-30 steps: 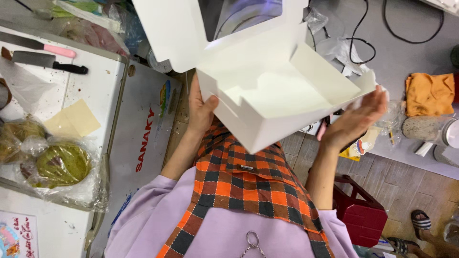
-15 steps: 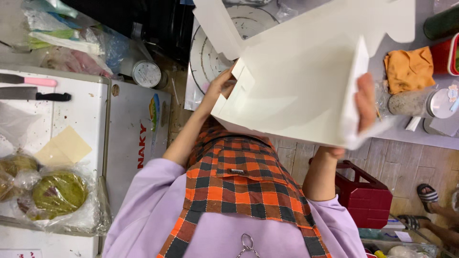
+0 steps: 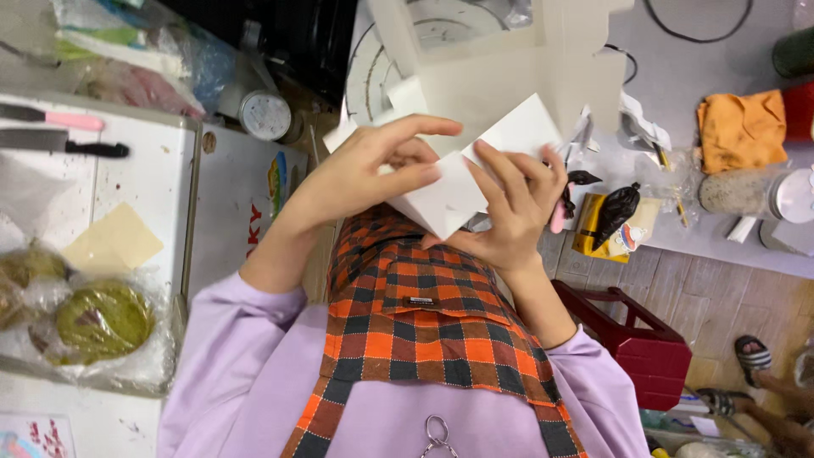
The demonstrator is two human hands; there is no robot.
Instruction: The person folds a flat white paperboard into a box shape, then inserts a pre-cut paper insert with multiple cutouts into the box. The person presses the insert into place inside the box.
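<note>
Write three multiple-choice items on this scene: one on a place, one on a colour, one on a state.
1. Where do the two knives lie?
A. on the white counter at the left
B. on the red stool
C. in the box

2. What colour is the folded cloth at the right?
A. blue
B. orange
C. black

3. How is the white cardboard box held?
A. by one hand
B. by both hands
C. by none

A: both lie on the counter.
B: it is orange.
B: left hand and right hand grip it.
</note>
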